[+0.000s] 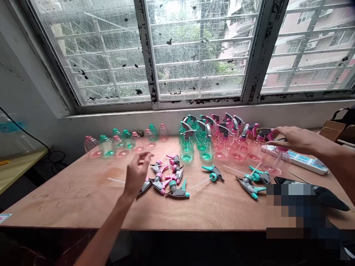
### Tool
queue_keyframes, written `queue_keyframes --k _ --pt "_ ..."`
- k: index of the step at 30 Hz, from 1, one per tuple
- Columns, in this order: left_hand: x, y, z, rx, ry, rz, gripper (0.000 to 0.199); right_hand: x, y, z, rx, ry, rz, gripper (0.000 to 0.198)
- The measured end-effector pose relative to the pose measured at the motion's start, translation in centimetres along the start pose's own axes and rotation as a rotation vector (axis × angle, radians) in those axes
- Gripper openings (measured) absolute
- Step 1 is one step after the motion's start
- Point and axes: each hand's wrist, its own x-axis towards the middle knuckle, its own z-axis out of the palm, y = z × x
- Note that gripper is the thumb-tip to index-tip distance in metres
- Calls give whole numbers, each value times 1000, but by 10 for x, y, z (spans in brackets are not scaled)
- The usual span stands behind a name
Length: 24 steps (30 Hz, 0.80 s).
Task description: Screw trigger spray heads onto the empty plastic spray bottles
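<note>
My right hand [295, 138] is at the right of the table, closed around the top of a clear pink spray bottle [273, 165]. My fingers partly hide its spray head. My left hand [137, 173] hovers loosely curled over the left side of a pile of loose trigger spray heads, and I see nothing between its fingers. The pile has several pink-and-grey spray heads [158, 184] with thin white tubes and a green-and-grey spray head [177, 191] at its front. Another green spray head [213, 173] lies mid-table, and a green pair [251, 183] lies farther right.
Several green spray bottles [187, 149] and pink spray bottles [222, 146] with heads stand at the back. Headless bottles [121, 146] stand at the back left. A white power strip [307, 162] and a dark phone [330, 197] lie right. A barred window [199, 55] rises behind.
</note>
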Motion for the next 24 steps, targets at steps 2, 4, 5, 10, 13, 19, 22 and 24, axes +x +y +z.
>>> queue_keyframes --k 2,4,5,10,13,19,22,24 --pt "56 -21 -1 122 47 -36 37 -11 -10 2 -129 -110 -192 47" --pt "104 -41 3 258 66 -56 38 -24 -26 2 -265 -112 -294 55" --pt "124 -49 7 321 66 -50 39 -31 -36 2 -287 -108 -309 57" --pt "182 -72 29 555 39 -11 44 -74 -111 8 -77 -201 -518 59" --pt "198 -77 41 629 8 3 46 -102 -167 16 95 -296 -672 53" --pt "214 -88 62 657 -53 67 41 -148 -256 31 303 -417 -987 59" --pt "216 -89 69 642 -59 78 39 -159 -279 38 357 -429 -1039 63" --pt "216 -87 71 619 -57 72 38 -158 -290 44 360 -441 -1025 55"
